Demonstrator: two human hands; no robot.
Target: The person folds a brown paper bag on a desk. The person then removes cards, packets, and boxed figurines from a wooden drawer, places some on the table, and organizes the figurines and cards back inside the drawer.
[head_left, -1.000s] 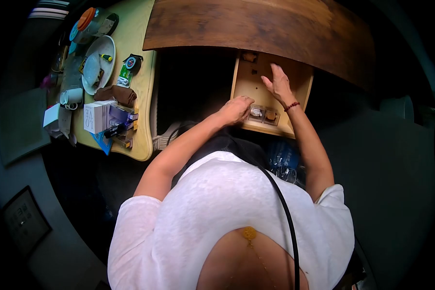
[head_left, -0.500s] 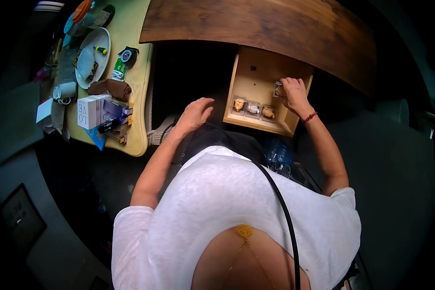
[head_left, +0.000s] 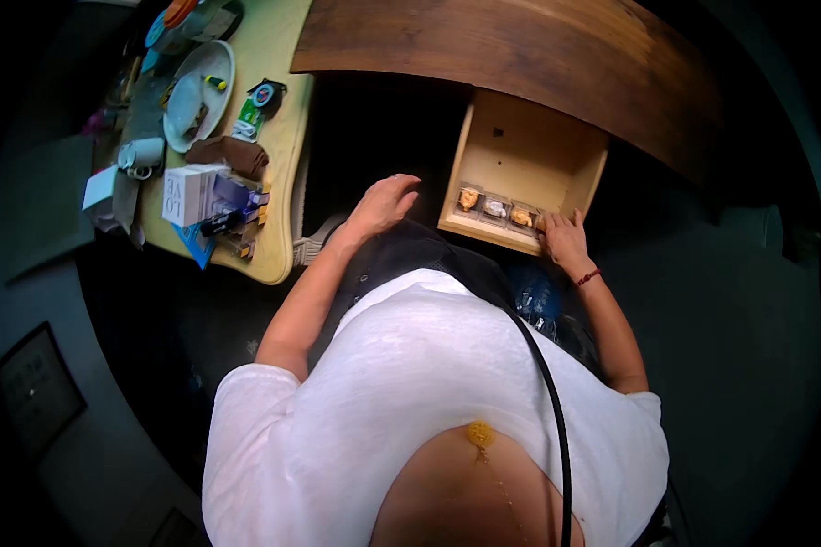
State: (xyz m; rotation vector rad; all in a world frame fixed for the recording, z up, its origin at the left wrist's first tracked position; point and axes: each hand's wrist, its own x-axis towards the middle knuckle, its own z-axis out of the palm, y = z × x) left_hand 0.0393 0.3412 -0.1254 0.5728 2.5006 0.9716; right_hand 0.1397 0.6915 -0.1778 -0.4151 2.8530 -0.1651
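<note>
An open light-wood drawer [head_left: 527, 146] holds a row of small clear boxes along its front wall. From the left they are a box with a gold figure [head_left: 468, 198], a box with a silvery one [head_left: 495, 208] and another gold one [head_left: 523, 216]. My right hand [head_left: 566, 243] is at the drawer's front right corner, its fingers on a further small box [head_left: 543, 221] at the row's right end. My left hand [head_left: 383, 205] hovers left of the drawer, fingers apart, with nothing in it.
The dark wooden tabletop [head_left: 511, 46] overhangs the drawer. On the left, a pale table [head_left: 287, 164] bears a white plate [head_left: 219, 91], a tape measure [head_left: 265, 94], a brown cloth [head_left: 228, 155], a mug [head_left: 141, 155] and white boxes [head_left: 188, 193]. A black cable [head_left: 547, 383] crosses my shirt.
My right hand has brought a small box from the drawer's right side down to the front row's right end. My left hand has left the drawer and moved left. The view has shifted slightly.
</note>
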